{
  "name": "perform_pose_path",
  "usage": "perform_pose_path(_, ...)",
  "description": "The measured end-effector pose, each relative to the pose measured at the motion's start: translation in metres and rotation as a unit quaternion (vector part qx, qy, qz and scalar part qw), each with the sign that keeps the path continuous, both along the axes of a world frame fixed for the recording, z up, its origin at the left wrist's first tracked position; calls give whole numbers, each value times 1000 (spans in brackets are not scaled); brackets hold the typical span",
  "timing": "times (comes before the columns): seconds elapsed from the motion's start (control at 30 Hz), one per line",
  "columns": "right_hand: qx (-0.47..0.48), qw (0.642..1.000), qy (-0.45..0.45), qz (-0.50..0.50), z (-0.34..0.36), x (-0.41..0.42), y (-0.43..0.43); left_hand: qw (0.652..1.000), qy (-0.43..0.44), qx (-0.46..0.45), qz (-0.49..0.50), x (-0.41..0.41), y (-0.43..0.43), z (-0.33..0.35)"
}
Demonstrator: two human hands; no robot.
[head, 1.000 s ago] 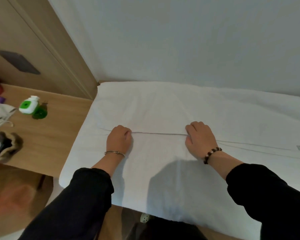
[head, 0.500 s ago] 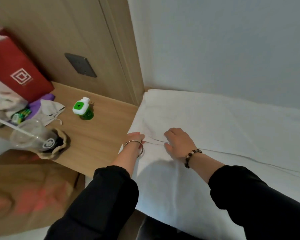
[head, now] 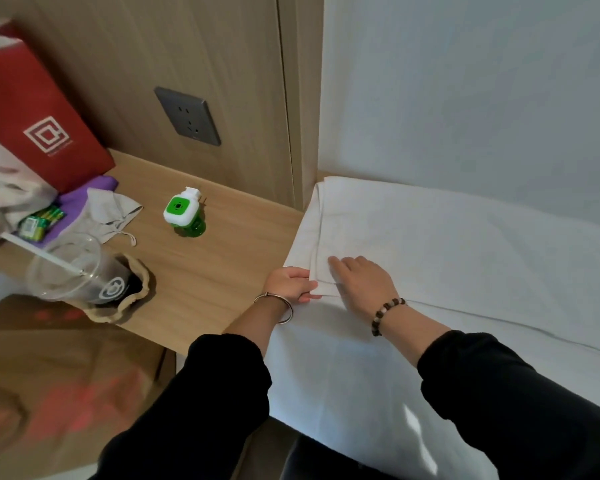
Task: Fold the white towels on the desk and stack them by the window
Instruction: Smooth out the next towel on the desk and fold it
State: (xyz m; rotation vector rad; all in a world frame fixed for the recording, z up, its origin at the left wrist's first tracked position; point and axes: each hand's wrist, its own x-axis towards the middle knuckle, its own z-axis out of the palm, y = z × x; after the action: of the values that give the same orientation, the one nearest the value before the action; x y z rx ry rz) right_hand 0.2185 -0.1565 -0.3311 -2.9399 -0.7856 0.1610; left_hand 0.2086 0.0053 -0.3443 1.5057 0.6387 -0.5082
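The white towel [head: 447, 258] lies spread over the desk [head: 201, 271], against the wall, and its near part hangs over the front edge toward the person. It is already folded once, because a doubled edge runs across it from the left corner to the right. Both hands work at this left corner. The left hand [head: 288, 284] pinches the corner of the layers between thumb and fingers, so it is closed on the cloth, and the right hand [head: 359, 278] lies flat and open on top, just beside it, with the fingers stretched to press the fold. I judge that the step in hand is to align the corners and flatten the edge before the next fold. The next move probably calls for a firm hold on both layers together, and then carrying this end across to the far right side, so the edges must stay matched. The small green and white bottle [head: 184, 211] and the plastic cup [head: 73, 268] stand well apart on the left. No window is in view, and I cannot tell if other towels lie under this one.
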Motion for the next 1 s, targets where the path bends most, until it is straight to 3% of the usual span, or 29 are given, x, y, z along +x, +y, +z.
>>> perform_pose_path(0.1,90,991,-19,-93,11,1,1,1000,-4,-6,3,0,1,-1)
perform_pose_path(0.2,219,970,-94,-53,8,-12,-6,1000,-9,-7,1,-1,2,-2)
perform_pose_path(0.53,168,980,-72,73,-12,-20,-8,999,-34,21,-23,-3,2,-7)
perform_pose_path(0.77,206,974,-74,60,-16,-26,-6,998,-50,27,-42,-5,3,-12)
perform_pose_path(0.93,158,981,-40,105,-12,-20,-7,999,-14,27,-17,2,0,-5)
perform_pose_path(1.0,127,982,-28,137,-6,-17,-13,996,-14,78,-52,6,-4,-1)
